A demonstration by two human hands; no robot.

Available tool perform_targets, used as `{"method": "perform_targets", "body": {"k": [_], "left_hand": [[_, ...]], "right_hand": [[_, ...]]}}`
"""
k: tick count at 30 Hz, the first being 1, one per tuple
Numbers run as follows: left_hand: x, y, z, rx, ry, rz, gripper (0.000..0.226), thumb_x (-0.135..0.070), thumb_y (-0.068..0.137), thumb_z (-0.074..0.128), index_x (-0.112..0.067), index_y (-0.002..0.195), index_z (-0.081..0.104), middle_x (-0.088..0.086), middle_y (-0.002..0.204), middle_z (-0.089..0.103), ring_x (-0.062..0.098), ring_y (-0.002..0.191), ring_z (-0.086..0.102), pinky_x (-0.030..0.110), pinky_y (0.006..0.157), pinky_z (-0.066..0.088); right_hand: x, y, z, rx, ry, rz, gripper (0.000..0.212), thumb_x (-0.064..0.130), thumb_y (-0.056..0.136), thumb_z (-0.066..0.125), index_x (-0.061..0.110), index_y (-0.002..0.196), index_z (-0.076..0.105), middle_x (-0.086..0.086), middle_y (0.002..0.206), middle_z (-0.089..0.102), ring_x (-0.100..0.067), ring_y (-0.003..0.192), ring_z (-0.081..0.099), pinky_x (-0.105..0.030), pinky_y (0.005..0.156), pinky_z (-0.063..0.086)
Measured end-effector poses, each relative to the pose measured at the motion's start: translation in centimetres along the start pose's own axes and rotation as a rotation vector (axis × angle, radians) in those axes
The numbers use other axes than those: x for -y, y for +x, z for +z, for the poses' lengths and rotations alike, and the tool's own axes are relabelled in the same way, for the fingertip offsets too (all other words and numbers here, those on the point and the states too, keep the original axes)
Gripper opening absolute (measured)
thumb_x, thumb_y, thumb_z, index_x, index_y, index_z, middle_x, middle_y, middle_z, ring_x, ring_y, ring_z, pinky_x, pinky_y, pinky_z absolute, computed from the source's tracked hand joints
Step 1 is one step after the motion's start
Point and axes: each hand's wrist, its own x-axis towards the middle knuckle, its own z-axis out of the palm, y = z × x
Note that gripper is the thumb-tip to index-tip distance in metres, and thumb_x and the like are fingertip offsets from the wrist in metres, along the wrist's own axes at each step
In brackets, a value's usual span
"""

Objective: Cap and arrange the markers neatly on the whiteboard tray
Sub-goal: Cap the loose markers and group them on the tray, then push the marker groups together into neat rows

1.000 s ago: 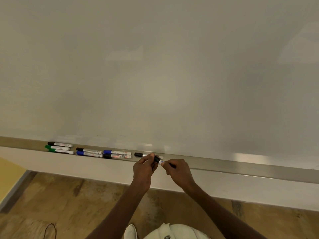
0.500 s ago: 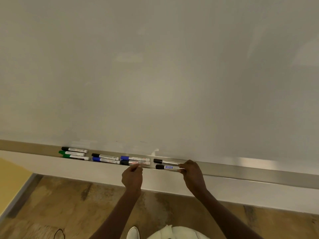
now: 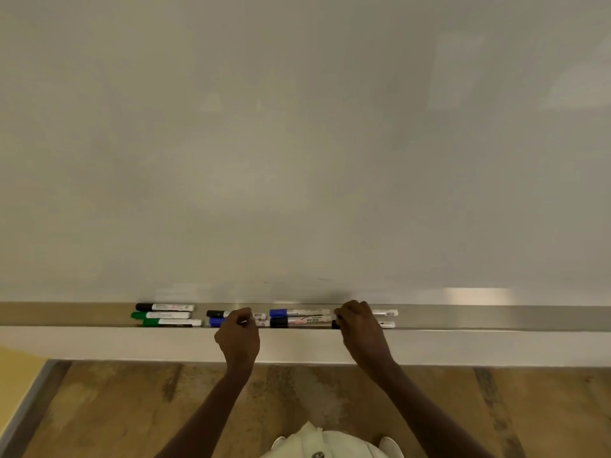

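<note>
A metal whiteboard tray (image 3: 496, 317) runs across the view and holds several capped markers in pairs. At the left lie a black-capped marker (image 3: 164, 307) and two green ones (image 3: 161, 315) (image 3: 172, 322). My left hand (image 3: 238, 338) curls over a black-capped marker (image 3: 215, 314) and a blue-capped marker (image 3: 216, 322), hiding their middles. A blue marker (image 3: 299, 313) and a black marker (image 3: 299, 322) lie between my hands. My right hand (image 3: 362, 328) covers the rightmost pair (image 3: 385, 313) (image 3: 386, 324), fingers closed over the front black marker.
The blank whiteboard (image 3: 297, 143) fills the upper view. Below the tray are a white wall strip (image 3: 132, 342) and a wooden floor (image 3: 115, 408). The tray stretches bare to the right of my right hand.
The right hand has laid its black marker down in the tray and now covers the pair. The left hand has shifted left onto the second pair. The view has tilted up.
</note>
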Motion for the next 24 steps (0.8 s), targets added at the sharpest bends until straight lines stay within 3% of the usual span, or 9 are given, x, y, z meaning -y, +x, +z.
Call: {"method": "perform_targets", "body": {"k": [6, 9, 13, 20, 24], "left_hand": [[3.1, 3.8, -3.2, 0.06, 0.202, 0.219, 0.035, 0.006, 0.077, 0.066, -0.004, 0.11, 0.064, 0.016, 0.108, 0.063, 0.031, 0.099, 0.058, 0.03, 0.086, 0.043], [4.3, 5.4, -4.7, 0.157, 0.304, 0.311, 0.029, -0.001, 0.076, 0.07, -0.009, 0.104, 0.066, 0.012, 0.105, 0.059, 0.029, 0.1, 0.052, 0.035, 0.087, 0.043], [4.9, 5.9, -5.7, 0.289, 0.355, 0.367, 0.019, -0.01, 0.08, 0.07, -0.011, 0.098, 0.067, 0.001, 0.096, 0.053, 0.019, 0.093, 0.049, 0.027, 0.08, 0.038], [5.7, 6.8, -6.1, 0.304, 0.408, 0.456, 0.012, -0.014, 0.082, 0.068, -0.015, 0.095, 0.068, 0.002, 0.097, 0.058, 0.02, 0.092, 0.052, 0.029, 0.076, 0.042], [6.2, 7.4, -6.3, 0.318, 0.487, 0.52, 0.018, -0.014, 0.085, 0.064, -0.015, 0.103, 0.067, 0.005, 0.102, 0.059, 0.022, 0.093, 0.053, 0.034, 0.081, 0.048]], "right_hand": [[3.6, 2.4, 2.7, 0.137, -0.191, -0.09, 0.029, 0.005, 0.082, 0.063, 0.011, 0.111, 0.062, -0.009, 0.112, 0.064, -0.026, 0.101, 0.053, -0.037, 0.076, 0.05], [4.1, 3.3, 3.3, 0.212, -0.256, -0.121, 0.027, 0.013, 0.087, 0.059, 0.011, 0.114, 0.058, -0.009, 0.113, 0.063, -0.026, 0.105, 0.049, -0.038, 0.083, 0.047], [4.3, 3.8, 3.9, 0.266, -0.35, -0.164, 0.026, 0.017, 0.088, 0.059, 0.013, 0.114, 0.059, -0.009, 0.112, 0.062, -0.025, 0.105, 0.049, -0.038, 0.085, 0.046], [4.2, 3.4, 4.0, 0.279, -0.442, -0.251, 0.031, 0.017, 0.084, 0.064, 0.011, 0.114, 0.058, -0.012, 0.1, 0.068, -0.028, 0.093, 0.059, -0.04, 0.075, 0.053], [4.4, 3.8, 4.1, 0.288, -0.545, -0.314, 0.027, 0.019, 0.081, 0.067, 0.01, 0.105, 0.062, -0.009, 0.089, 0.07, -0.026, 0.083, 0.061, -0.037, 0.068, 0.052]]}}
